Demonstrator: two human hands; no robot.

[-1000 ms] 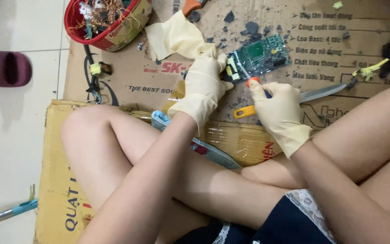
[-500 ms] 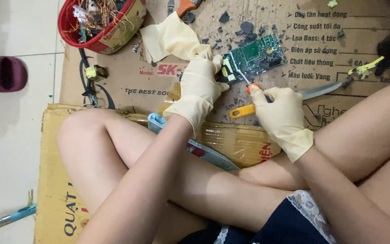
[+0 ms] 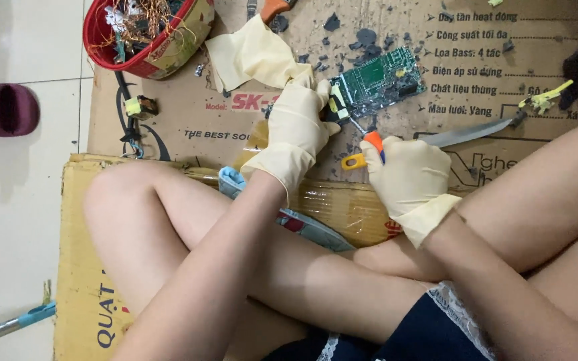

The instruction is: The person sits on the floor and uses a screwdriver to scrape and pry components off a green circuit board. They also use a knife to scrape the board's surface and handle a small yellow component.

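Both my hands wear pale yellow rubber gloves. My left hand (image 3: 299, 127) presses down on the near left end of a green circuit board (image 3: 377, 81) that lies on flattened brown cardboard (image 3: 188, 113). My right hand (image 3: 406, 177) grips a screwdriver (image 3: 372, 140) with an orange handle. Its thin shaft points up and left to the board's near edge, beside my left thumb. I sit cross-legged with my bare knees under both forearms.
A red basket (image 3: 143, 33) of wires and parts stands at the top left. A spare yellow glove (image 3: 252, 55) lies beside it. A long knife (image 3: 466, 134) lies right of my right hand. Dark chips (image 3: 366, 35) litter the cardboard. Maroon slippers (image 3: 1, 108) rest on the tiled floor.
The view has shifted slightly. My right hand has moved the screwdriver a little closer to the board's near edge; my left hand stays on the board.
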